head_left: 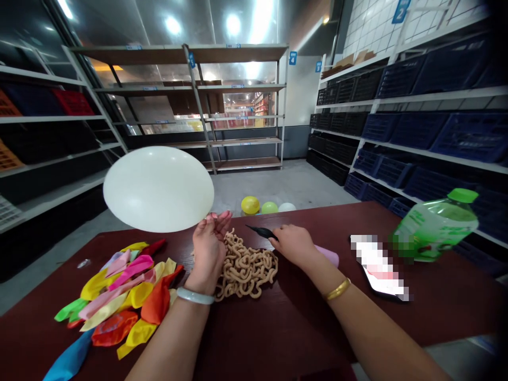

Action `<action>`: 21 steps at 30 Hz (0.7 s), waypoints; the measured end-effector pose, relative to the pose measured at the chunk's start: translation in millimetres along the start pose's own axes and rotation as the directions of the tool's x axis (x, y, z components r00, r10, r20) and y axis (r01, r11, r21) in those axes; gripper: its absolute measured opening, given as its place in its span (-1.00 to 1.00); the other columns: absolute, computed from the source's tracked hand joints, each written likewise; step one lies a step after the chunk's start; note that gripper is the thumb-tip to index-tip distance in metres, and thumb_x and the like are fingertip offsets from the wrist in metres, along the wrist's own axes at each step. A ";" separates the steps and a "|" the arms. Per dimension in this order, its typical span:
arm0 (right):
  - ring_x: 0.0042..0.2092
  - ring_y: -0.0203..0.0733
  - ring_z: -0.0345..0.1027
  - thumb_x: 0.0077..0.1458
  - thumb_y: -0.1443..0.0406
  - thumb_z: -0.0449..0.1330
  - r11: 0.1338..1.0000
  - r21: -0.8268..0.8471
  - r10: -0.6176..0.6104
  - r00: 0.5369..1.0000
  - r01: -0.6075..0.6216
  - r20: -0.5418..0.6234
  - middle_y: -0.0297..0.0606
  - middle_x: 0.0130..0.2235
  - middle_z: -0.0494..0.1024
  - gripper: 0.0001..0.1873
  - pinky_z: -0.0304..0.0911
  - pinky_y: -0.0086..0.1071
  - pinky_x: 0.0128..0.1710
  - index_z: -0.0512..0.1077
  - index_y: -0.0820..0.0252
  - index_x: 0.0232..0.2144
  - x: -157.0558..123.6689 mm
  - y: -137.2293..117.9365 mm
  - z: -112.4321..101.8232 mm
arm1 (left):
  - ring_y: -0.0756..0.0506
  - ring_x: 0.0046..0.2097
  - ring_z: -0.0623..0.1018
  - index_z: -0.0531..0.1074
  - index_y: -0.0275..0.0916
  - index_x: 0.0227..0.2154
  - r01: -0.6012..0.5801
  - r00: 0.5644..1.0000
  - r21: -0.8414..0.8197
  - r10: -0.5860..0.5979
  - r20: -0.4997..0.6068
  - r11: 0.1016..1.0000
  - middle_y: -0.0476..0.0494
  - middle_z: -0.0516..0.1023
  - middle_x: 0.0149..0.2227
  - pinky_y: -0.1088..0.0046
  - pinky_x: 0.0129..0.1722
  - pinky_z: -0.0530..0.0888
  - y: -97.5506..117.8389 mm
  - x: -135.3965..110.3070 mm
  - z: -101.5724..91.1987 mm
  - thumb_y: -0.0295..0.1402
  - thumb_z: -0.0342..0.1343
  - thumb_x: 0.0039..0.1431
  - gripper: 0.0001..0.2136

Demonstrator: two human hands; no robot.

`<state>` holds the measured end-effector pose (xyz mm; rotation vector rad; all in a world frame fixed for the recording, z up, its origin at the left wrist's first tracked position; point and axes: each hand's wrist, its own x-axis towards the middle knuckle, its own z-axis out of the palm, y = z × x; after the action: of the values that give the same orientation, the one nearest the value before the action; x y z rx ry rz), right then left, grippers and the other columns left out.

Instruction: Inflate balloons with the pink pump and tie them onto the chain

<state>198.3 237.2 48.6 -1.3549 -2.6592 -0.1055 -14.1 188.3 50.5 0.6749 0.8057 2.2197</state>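
A large inflated white balloon (159, 189) is in the air above the table's far left edge. My left hand (210, 248) is palm up with fingers stretched out, its fingertips at the balloon's lower right edge; whether they touch it I cannot tell. My right hand (291, 243) is closed around a hand balloon pump, whose tapered black nozzle (262, 231) points left and whose lilac barrel (328, 256) shows behind the wrist. Between the hands lies a heap of tan, curly, cord-like pieces (250, 267). Limp coloured balloons (127, 291) are piled left of my left forearm.
The dark red table (254, 338) also bears a phone (379, 270) and a green-capped bottle (436, 225) at the right. Several inflated balloons (270, 207) are beyond its far edge. Shelves with blue crates (416, 129) line the right; a metal rack (238, 143) stands at the back.
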 end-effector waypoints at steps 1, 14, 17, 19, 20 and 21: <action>-0.10 0.02 0.47 0.30 0.11 0.04 1.000 -0.011 0.014 1.000 -0.013 0.016 -0.01 -0.17 0.58 -0.65 0.31 -0.28 -0.21 0.53 0.20 -0.17 1.3 1.7 3.3 | -0.15 -0.16 0.66 0.35 -0.23 -0.40 0.012 1.000 0.023 -0.012 0.006 1.000 -0.05 0.60 -0.37 0.13 0.02 0.50 1.3 0.1 -0.2 -0.32 0.24 0.11 -0.83; -0.14 0.08 0.49 0.24 -0.14 0.00 0.998 0.049 0.022 0.998 -0.025 0.056 -0.01 -0.18 0.59 -0.42 0.31 -0.21 -0.21 0.53 0.17 -0.14 2.1 16.0 9.7 | -0.12 -0.42 0.62 0.45 -0.31 -0.40 0.165 0.971 0.502 -0.229 0.068 0.849 -0.24 0.62 -0.47 0.46 -0.45 0.49 1.0 -13.4 8.9 -0.17 0.23 0.11 -0.74; -0.14 0.08 0.48 0.25 -0.10 0.04 0.997 0.071 0.036 0.998 -0.039 0.055 0.00 -0.17 0.59 -0.47 0.32 -0.19 -0.21 0.54 0.17 -0.10 3.2 20.2 7.6 | -0.07 -0.52 0.55 0.46 -0.29 -0.44 0.062 0.980 0.619 -0.163 0.109 0.783 -0.19 0.59 -0.52 0.50 -0.52 0.41 -3.5 -12.6 4.4 -0.15 0.21 0.14 -0.73; -0.06 0.05 0.45 0.24 -0.02 0.12 0.990 0.141 -0.018 1.000 0.016 0.008 -0.04 -0.08 0.58 -0.57 0.31 -0.17 -0.13 0.54 0.11 -0.05 5.8 23.5 5.9 | -0.03 -0.55 0.49 0.45 -0.27 -0.48 0.004 0.982 0.652 -0.127 0.141 0.758 -0.16 0.58 -0.53 0.51 -0.54 0.36 -4.5 -12.3 2.3 -0.14 0.19 0.17 -0.72; 0.01 0.03 0.42 0.23 0.04 0.17 0.976 0.195 -0.088 0.996 0.093 -0.034 -0.09 -0.02 0.56 -0.65 0.29 -0.17 -0.05 0.55 0.05 -0.05 7.5 24.7 5.3 | -0.02 -0.56 0.47 0.43 -0.26 -0.49 -0.022 0.983 0.663 -0.106 0.152 0.749 -0.15 0.57 -0.53 0.51 -0.54 0.35 -4.5 -12.5 1.8 -0.14 0.16 0.19 -0.71; 0.08 -0.02 0.37 0.21 0.11 0.23 0.947 0.253 -0.181 0.980 0.196 -0.082 -0.16 0.03 0.55 -0.73 0.24 -0.16 0.05 0.57 -0.01 -0.08 9.2 25.5 5.3 | -0.02 -0.55 0.46 0.41 -0.25 -0.51 -0.046 0.982 0.673 -0.088 0.164 0.738 -0.13 0.56 -0.53 0.51 -0.53 0.34 -4.5 -12.7 1.5 -0.14 0.13 0.22 -0.70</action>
<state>213.0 260.2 44.8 -1.0012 -2.6353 0.1755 -3.1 182.1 45.4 1.1866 1.5364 1.7637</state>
